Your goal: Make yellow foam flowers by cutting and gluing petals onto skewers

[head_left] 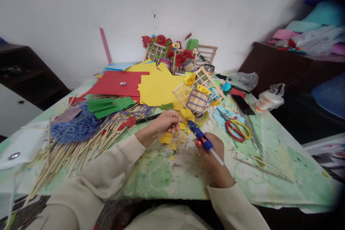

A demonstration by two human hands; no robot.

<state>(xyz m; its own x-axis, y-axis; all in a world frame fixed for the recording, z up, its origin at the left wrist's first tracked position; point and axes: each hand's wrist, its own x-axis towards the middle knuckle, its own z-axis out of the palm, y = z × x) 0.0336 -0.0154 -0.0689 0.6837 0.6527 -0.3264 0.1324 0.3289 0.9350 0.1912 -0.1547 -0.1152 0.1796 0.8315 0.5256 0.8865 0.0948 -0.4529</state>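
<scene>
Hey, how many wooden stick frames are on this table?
4: at the back, left frame and middle frame with red flowers, bare right frame; front frame with yellow flowers. More may be hidden.

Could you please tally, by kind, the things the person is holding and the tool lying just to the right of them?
Glue gun, in the right hand: 1
Yellow flower, in the left hand: 1
Scissors, on the table: 1
Total: 3
</scene>
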